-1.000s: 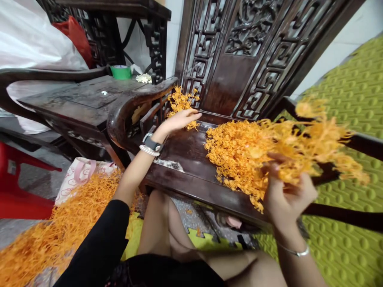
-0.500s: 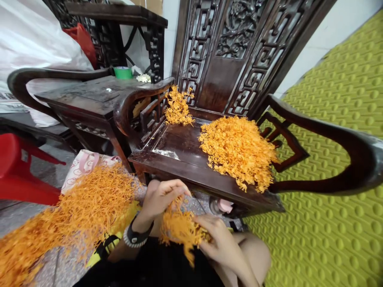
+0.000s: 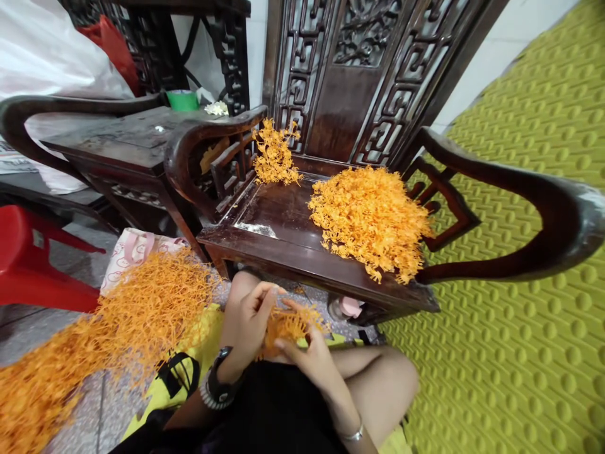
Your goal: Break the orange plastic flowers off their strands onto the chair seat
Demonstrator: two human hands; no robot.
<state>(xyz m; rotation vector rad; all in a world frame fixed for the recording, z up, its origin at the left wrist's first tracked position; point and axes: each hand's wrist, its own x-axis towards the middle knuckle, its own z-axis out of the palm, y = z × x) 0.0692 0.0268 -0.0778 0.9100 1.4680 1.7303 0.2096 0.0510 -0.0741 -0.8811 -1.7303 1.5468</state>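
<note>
Over my lap, a small bunch of orange plastic flower sprigs (image 3: pixel 290 325) sits between my two hands. My left hand (image 3: pixel 255 315) is closed at the bunch's upper left side, thumb and fingers pinched together; the exact spot it grips is partly hidden. Thumb and fingers of my right hand (image 3: pixel 309 353) curl around the bunch from the right. On the dark wooden chair seat lies a large heap of orange flower pieces (image 3: pixel 371 221), with a smaller cluster (image 3: pixel 275 154) by the left armrest. To my left, a long pile of thin orange strands (image 3: pixel 151 302) spreads downward.
A red plastic stool (image 3: pixel 28 258) and a pink-and-white bag (image 3: pixel 130 255) are at left. Green tape (image 3: pixel 183 100) lies on the side table (image 3: pixel 123 135). The chair's curved armrest (image 3: pixel 534 176) juts out at right, before a yellow-green bumpy mat (image 3: pixel 515 353). A pink-lidded container (image 3: pixel 347 307) stands under the chair.
My right hand has moved up and left, closer to the left hand. The bunch between them has shifted up and looks more gathered. The whole view has tilted slightly.
</note>
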